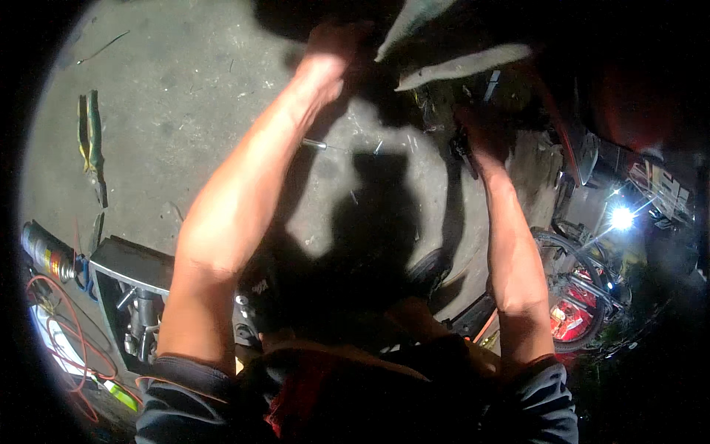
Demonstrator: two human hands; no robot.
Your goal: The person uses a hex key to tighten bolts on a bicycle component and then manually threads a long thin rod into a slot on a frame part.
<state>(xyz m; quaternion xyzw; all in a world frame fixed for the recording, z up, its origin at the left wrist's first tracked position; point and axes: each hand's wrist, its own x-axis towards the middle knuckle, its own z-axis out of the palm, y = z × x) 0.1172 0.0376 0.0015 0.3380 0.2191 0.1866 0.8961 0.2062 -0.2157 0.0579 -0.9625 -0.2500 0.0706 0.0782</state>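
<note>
Both of my arms reach forward over a grey concrete floor. My left hand is at the top middle, beside a dark mass, and its fingers are lost in shadow. My right hand is farther right and lower, against a dark, unlit area. A thin black part shows at its left edge; whether I grip it cannot be seen. Between the hands and above them, two pale, pointed curved pieces stick out of the dark. Beside my left forearm lies a short shiny metal rod.
Pliers with green-yellow handles lie on the left. Below them are a spray can, an orange cord and a black-edged tray of metal tools. A bright lamp shines at right, above a spoked wheel.
</note>
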